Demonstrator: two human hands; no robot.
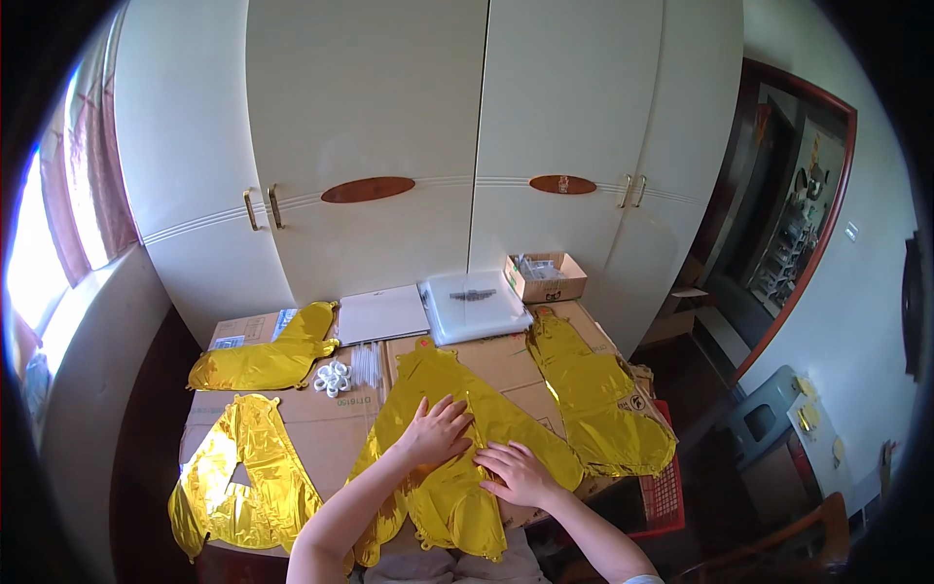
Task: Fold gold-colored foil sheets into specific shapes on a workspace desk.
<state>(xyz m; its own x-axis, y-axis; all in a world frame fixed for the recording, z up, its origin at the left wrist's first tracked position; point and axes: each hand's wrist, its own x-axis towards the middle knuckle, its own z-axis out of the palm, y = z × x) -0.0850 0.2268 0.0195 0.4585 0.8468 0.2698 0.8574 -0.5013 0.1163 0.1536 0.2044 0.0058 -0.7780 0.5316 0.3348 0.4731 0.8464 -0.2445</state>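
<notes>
A flat gold foil balloon (443, 384) lies in the middle of a cardboard-covered table (316, 414). My left hand (438, 430) rests flat on its centre with fingers spread. My right hand (516, 469) presses palm down on the same balloon's lower right part, fingers apart. Neither hand grips anything. A second gold foil balloon (595, 394) lies to the right, a third (265, 358) at the back left, and another (243, 477) hangs over the front left edge.
A cluster of small white pieces (333, 378) and clear straws (367, 365) lie behind the balloon. A white folder (381, 313), a clear plastic packet (474, 304) and a small open cardboard box (545, 277) sit at the back, before white wardrobe doors (389, 117). A red crate (664, 487) stands right.
</notes>
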